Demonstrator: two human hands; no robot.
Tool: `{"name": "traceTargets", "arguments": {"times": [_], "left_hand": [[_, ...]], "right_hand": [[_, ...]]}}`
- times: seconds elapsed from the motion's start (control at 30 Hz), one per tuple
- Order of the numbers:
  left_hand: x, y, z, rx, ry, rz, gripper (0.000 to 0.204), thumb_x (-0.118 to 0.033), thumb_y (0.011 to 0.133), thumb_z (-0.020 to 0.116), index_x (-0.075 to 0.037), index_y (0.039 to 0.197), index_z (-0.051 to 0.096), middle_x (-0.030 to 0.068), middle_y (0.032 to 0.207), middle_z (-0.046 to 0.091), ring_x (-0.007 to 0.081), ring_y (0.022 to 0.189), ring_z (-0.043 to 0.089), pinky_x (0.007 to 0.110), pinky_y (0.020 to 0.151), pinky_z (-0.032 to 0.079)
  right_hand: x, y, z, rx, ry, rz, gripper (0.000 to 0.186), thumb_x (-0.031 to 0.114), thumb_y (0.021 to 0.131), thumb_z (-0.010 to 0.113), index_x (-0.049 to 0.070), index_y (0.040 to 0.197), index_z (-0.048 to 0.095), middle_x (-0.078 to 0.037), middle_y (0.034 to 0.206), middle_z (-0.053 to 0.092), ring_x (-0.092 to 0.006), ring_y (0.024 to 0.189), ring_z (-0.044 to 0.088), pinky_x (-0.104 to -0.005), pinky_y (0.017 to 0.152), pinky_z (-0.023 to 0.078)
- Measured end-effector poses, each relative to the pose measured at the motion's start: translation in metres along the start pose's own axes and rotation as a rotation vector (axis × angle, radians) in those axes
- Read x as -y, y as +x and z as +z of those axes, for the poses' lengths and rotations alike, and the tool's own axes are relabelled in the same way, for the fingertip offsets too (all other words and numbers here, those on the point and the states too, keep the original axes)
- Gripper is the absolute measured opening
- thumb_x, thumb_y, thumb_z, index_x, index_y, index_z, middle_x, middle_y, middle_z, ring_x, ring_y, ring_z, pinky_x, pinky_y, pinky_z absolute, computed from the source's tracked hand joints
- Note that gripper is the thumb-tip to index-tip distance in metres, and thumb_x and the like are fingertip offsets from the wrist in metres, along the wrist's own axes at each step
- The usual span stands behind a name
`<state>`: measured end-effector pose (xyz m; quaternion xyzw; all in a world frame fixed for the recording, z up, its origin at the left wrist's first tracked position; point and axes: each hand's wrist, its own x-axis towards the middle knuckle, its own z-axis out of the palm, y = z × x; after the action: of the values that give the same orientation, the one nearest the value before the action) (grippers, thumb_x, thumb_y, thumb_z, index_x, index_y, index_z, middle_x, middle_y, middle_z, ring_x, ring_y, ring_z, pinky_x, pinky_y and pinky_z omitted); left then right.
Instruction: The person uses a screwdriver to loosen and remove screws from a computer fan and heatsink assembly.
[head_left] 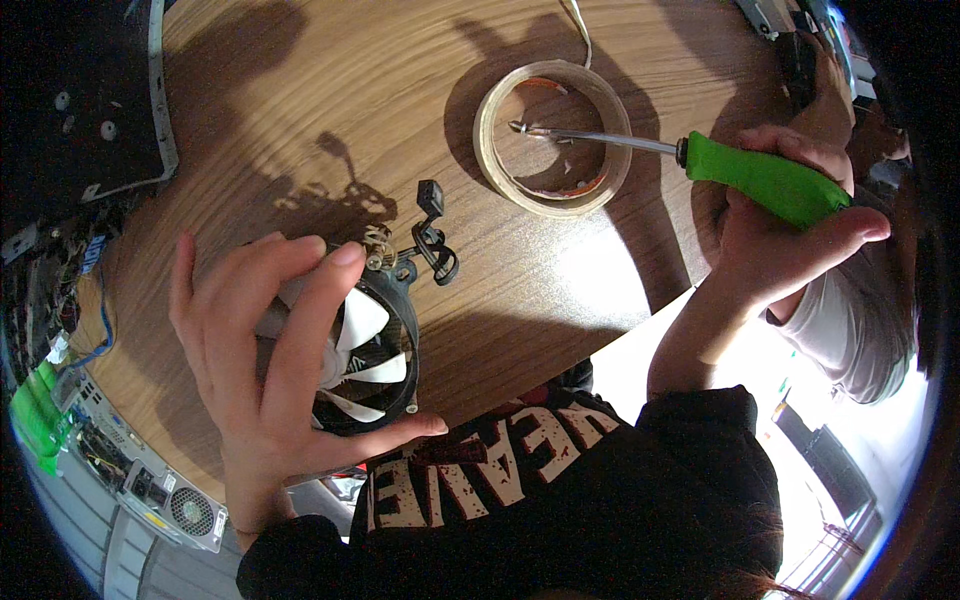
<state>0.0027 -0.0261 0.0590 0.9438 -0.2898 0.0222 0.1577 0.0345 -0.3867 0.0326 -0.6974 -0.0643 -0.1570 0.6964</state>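
Note:
My right hand grips a screwdriver by its green handle. The metal shaft points left, with its tip over the inside of a roll of tape lying flat on the table. A few small bits lie within that ring; they are too small to name. My left hand is spread over a computer cooling fan with white blades and a dark round frame, thumb stretched past its near side. It partly hides the fan. A coiled cable with a black plug is at the fan's far side.
A wooden table spans the view. At the far left stands a dark computer case; below it lies a metal unit with a round fan grille. Another person's arm and light sleeve are at the right.

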Motion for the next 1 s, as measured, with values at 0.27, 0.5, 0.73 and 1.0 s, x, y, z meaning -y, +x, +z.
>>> {"name": "traceTargets", "arguments": {"times": [0.27,0.5,0.73,1.0], "left_hand": [[-0.001,0.000,-0.003,0.013,0.012,-0.017,0.113,-0.078,0.040,0.074,-0.007,0.127,0.061,0.0142,0.123,0.052,0.0334,0.116,0.052,0.062,0.111,0.028],[0.001,0.000,-0.005,0.004,0.018,0.003,0.113,-0.076,0.040,0.076,-0.006,0.127,0.060,0.0140,0.124,0.052,0.0338,0.118,0.051,0.061,0.111,0.028],[0.005,-0.001,0.000,-0.062,-0.001,0.058,0.111,-0.072,0.039,0.078,-0.005,0.126,0.060,0.0145,0.123,0.055,0.0345,0.116,0.053,0.060,0.109,0.029],[0.012,-0.002,0.003,-0.092,-0.043,0.123,0.111,-0.061,0.036,0.084,-0.005,0.129,0.058,0.0139,0.124,0.056,0.0349,0.115,0.053,0.060,0.107,0.031]], "right_hand": [[0.005,-0.004,-0.006,-0.077,0.137,0.055,0.090,0.082,0.086,0.025,0.000,0.101,0.059,-0.028,0.088,0.067,-0.0310,0.072,0.067,-0.0358,0.059,0.058],[0.006,-0.007,-0.012,-0.046,0.098,0.024,0.085,0.079,0.088,0.029,0.002,0.102,0.060,-0.027,0.094,0.068,-0.0295,0.074,0.067,-0.0372,0.061,0.058],[0.002,-0.014,-0.007,-0.075,-0.056,0.116,0.069,0.065,0.096,0.037,0.000,0.104,0.058,-0.023,0.094,0.069,-0.0289,0.084,0.069,-0.0381,0.070,0.058],[0.020,-0.020,0.009,-0.235,-0.402,-0.009,0.071,0.063,0.099,0.031,-0.001,0.099,0.060,-0.022,0.088,0.067,-0.0262,0.079,0.067,-0.0340,0.068,0.056]]}}
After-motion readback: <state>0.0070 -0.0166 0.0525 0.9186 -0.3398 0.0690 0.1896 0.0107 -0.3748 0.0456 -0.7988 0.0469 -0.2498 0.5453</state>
